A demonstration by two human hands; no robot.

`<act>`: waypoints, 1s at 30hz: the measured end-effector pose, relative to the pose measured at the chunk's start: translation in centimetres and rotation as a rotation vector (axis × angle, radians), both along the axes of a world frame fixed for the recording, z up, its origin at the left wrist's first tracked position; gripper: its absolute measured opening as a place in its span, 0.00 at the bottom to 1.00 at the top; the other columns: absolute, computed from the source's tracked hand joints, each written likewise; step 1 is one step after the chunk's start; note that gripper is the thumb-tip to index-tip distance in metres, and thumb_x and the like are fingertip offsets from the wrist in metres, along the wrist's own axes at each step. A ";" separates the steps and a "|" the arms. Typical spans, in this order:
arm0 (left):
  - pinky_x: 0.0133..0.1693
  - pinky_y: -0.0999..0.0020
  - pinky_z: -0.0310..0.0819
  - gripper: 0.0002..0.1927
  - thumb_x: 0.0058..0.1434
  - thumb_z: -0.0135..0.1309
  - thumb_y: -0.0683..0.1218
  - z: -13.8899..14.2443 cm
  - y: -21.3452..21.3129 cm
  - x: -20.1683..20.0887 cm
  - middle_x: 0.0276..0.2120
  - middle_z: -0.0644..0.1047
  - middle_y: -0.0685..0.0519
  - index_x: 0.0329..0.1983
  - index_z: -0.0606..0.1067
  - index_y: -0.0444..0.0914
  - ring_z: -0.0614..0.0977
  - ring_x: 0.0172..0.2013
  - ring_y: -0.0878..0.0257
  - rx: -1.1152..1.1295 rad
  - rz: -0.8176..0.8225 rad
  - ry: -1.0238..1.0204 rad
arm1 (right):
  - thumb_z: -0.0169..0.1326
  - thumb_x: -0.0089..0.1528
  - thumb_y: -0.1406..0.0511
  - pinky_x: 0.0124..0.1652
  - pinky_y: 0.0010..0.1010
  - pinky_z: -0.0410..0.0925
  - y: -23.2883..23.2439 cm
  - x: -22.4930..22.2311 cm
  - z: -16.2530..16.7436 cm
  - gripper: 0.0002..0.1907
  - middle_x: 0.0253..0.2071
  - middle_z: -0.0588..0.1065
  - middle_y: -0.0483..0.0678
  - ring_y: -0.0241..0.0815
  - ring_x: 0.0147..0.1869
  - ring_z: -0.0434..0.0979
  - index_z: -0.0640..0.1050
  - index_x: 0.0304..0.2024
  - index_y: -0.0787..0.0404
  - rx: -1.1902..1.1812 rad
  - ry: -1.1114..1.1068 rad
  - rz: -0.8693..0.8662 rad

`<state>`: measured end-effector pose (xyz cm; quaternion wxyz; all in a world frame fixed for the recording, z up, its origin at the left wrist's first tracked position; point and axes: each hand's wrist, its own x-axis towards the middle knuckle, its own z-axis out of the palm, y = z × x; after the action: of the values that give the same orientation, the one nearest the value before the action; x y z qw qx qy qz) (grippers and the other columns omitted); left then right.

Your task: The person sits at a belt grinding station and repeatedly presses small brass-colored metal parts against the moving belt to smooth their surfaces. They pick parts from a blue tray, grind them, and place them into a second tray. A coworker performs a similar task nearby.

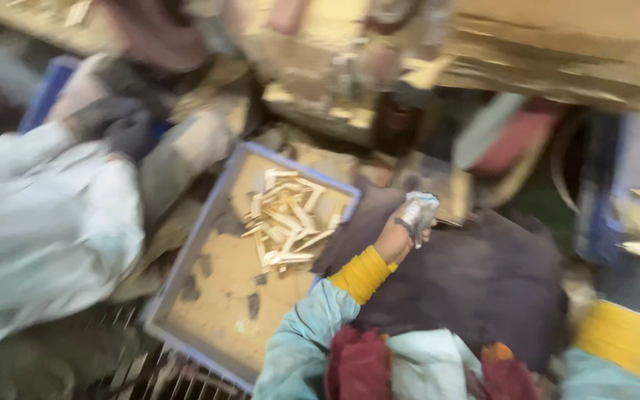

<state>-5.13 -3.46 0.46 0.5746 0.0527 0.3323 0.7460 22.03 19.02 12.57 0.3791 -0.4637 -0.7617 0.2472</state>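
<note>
The picture is smeared with motion blur. At centre, the left hand (401, 235), in a yellow cuff and pale green sleeve, is closed around a small whitish-grey object (418, 211) too blurred to name. Just left of it lies a shallow blue-rimmed tray (194, 241) with a heap of pale wooden slips (287, 218) in its upper half. A dark purple cloth (483, 278) spreads under and right of the hand. At the lower right edge only a second yellow cuff (616, 335) shows. At left, another person's pale sleeve (38, 230) fills the frame edge.
</note>
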 end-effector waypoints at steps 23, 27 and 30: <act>0.59 0.66 0.68 0.24 0.64 0.45 0.39 -3.5 11.2 -2.2 0.56 0.78 0.42 0.65 0.70 0.34 0.77 0.57 0.55 -0.054 -0.326 0.841 | 0.45 0.71 0.69 0.59 0.34 0.70 -9.3 -10.1 -12.5 0.19 0.57 0.75 0.53 0.44 0.60 0.74 0.68 0.64 0.68 -1.984 1.730 0.259; 0.62 0.65 0.64 0.24 0.66 0.44 0.41 -4.5 12.1 -2.6 0.57 0.77 0.40 0.66 0.70 0.33 0.75 0.60 0.52 -0.132 -0.278 1.038 | 0.46 0.69 0.67 0.59 0.32 0.69 -9.8 -10.5 -13.1 0.13 0.51 0.76 0.49 0.41 0.56 0.76 0.71 0.55 0.66 -1.378 1.251 0.210; 0.60 0.64 0.66 0.25 0.65 0.43 0.44 -5.0 12.4 -2.6 0.55 0.77 0.41 0.66 0.70 0.35 0.76 0.57 0.52 -0.218 -0.333 1.010 | 0.46 0.70 0.66 0.56 0.33 0.70 -10.6 -10.8 -12.5 0.11 0.49 0.76 0.49 0.42 0.53 0.76 0.72 0.53 0.65 -1.352 1.201 0.140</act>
<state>-7.74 8.90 -4.54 0.4559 0.3967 0.6296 0.4882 11.27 8.43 0.02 0.3433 -0.3331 -0.1548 0.8644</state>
